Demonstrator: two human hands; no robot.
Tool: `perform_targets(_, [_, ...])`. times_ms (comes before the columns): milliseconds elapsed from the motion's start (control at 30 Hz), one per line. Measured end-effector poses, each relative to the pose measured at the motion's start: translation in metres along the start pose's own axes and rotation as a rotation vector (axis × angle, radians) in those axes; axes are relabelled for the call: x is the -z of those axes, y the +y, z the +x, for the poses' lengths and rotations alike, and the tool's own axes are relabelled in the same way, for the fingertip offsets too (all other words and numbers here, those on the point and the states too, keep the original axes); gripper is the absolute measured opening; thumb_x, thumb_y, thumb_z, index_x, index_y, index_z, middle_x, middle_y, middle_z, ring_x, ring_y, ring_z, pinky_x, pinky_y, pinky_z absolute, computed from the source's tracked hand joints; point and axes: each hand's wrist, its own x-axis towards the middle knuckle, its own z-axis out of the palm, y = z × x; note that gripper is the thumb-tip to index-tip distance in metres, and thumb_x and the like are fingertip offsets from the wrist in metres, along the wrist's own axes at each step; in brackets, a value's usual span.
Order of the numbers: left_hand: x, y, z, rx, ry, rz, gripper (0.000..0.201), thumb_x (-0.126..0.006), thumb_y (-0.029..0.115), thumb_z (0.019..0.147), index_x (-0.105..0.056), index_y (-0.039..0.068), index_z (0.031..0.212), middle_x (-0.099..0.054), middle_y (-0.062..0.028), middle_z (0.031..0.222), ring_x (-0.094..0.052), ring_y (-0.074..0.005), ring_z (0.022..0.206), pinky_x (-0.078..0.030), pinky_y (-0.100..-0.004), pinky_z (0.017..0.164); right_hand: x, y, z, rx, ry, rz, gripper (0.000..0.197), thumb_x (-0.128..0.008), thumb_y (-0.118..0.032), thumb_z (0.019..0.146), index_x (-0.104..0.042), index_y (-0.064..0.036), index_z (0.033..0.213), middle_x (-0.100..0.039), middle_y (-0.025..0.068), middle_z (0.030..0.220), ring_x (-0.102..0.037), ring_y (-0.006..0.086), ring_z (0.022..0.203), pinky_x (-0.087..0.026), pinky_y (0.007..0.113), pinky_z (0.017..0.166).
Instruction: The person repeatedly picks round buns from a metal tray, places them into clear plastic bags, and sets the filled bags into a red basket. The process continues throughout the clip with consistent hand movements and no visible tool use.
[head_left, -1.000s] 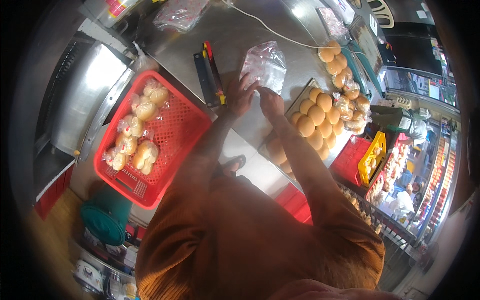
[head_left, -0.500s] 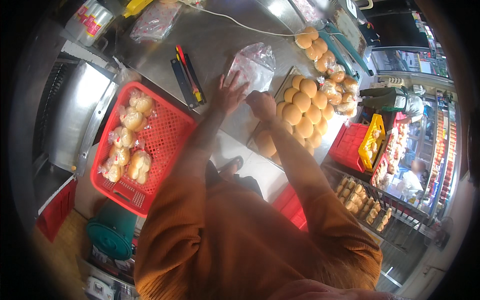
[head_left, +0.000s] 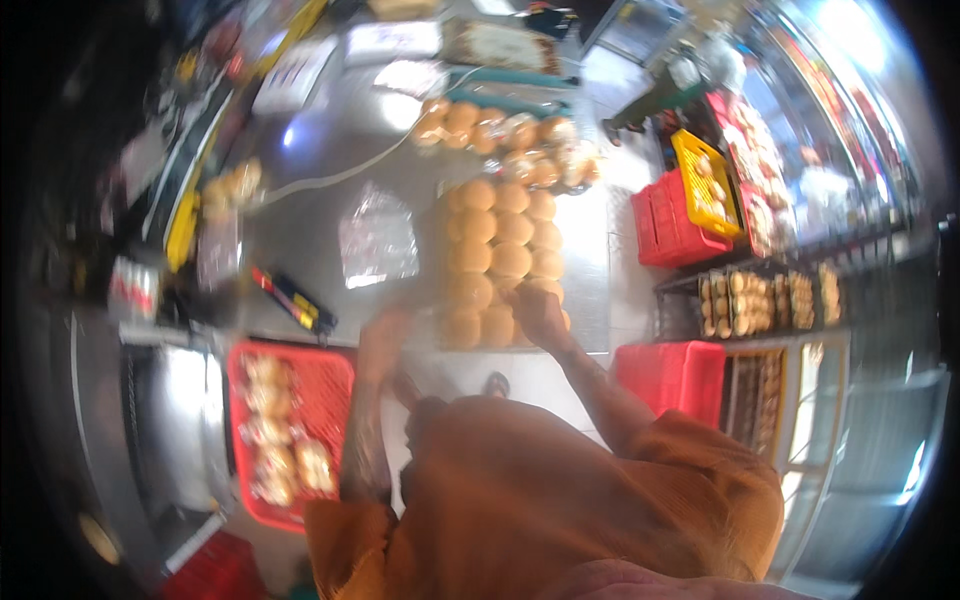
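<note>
Rows of round golden buns [head_left: 511, 260] sit packed together on the metal table [head_left: 310, 215]. Over the near right part of these buns is my right hand [head_left: 540, 315], its fingers curled in and closed; whether a bun is in them is hidden. Beside the near left end of the buns, at the table's front edge, my left hand [head_left: 387, 338] is smeared by motion, so its fingers do not show clearly. Left of the buns lie clear printed plastic bags [head_left: 378, 236], apart from both hands.
Bagged buns [head_left: 525, 135] lie beyond the loose ones, near a white cord [head_left: 340, 178]. A yellow-and-black tool [head_left: 293, 300] lies at the table's front left. Below it stands a red crate [head_left: 325, 400] with bagged buns. Red and yellow crates [head_left: 680, 215] stand right.
The view has turned and shifted right. My right hand has moved from beside the plastic bags onto the buns. My left hand has come off the bags toward the table's front edge.
</note>
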Motion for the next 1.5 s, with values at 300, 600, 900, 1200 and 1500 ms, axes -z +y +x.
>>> perform_targets(300, [-0.079,0.133,-0.033,-0.362,0.474,0.652,0.065,-0.089,0.037,0.087,-0.063,-0.002,0.134,-0.064,-0.0201,0.124,-0.060,-0.0421,0.121,-0.045,-0.0519,0.108,0.038,0.080,-0.053,0.040,-0.228,0.986,0.022,-0.076,-0.022,0.105,-0.064,-0.0042,0.111,-0.073,0.0002,0.103,-0.066,0.0096,0.085,-0.053,0.028,0.070])
perform_targets(600, [-0.149,0.210,-0.035,0.088,-0.330,-0.062,0.028,-0.089,0.023,0.092,-0.071,0.003,0.083,-0.073,-0.0020,0.082,-0.064,-0.0110,0.080,-0.053,-0.0301,0.077,0.033,0.077,-0.062,0.086,-0.344,1.095,0.038,-0.078,-0.024,0.103,-0.060,-0.0061,0.132,-0.060,-0.0056,0.090,-0.054,0.0058,0.074,-0.045,0.025,0.062])
perform_targets(900, [-0.087,0.160,-0.004,-0.394,0.005,0.334,0.028,-0.084,0.019,0.093,-0.074,0.002,0.113,-0.071,-0.0054,0.083,-0.066,-0.0159,0.076,-0.055,-0.0354,0.076,0.035,0.045,-0.070,0.514,-0.196,0.679,0.028,-0.075,-0.026,0.102,-0.073,-0.0108,0.125,-0.075,0.0006,0.098,-0.070,0.0116,0.082,-0.055,0.033,0.072])
perform_targets(1200, [-0.087,0.169,-0.029,-0.585,-0.371,0.361,0.028,-0.071,0.001,0.089,-0.077,0.011,0.115,-0.071,-0.0121,0.106,-0.070,-0.0344,0.095,-0.057,-0.0431,0.082,-0.006,0.053,-0.068,0.473,0.300,-0.264,0.049,-0.071,-0.037,0.095,-0.070,-0.0243,0.143,-0.078,0.0156,0.097,-0.077,0.0354,0.088,-0.060,0.048,0.075])
perform_targets(1500, [-0.070,0.165,-0.002,-0.478,-0.274,0.566,0.070,-0.059,-0.008,0.089,-0.048,0.004,0.157,-0.035,-0.0243,0.171,-0.042,-0.0444,0.153,-0.045,-0.0492,0.120,-0.070,0.070,-0.026,0.335,0.004,0.247,0.078,-0.074,-0.040,0.099,-0.043,-0.0081,0.164,-0.075,0.0203,0.106,-0.076,0.0293,0.094,-0.059,0.044,0.077])
